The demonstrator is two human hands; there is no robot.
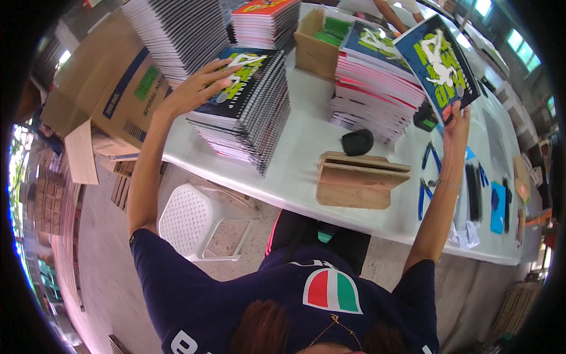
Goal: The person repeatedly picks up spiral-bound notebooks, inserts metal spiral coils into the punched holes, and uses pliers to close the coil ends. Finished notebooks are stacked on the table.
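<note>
Your left hand [197,87] rests open on the spiral-bound stack [253,112], left of the wooden stand [361,179]; your right hand [456,121] pinches a booklet [437,68]. Sideways pressure could topple the stack.

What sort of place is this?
Probably a bookbinding or print-finishing workshop: a stack of spiral-bound books stands under the left hand, blue-handled pliers lie on the white table, and a large cardboard box stands nearby.

Smooth glossy ppr bk cover [437,68], matt wd stand [362,180], smooth tabletop [303,147], textured plstc stool [187,215]
</note>
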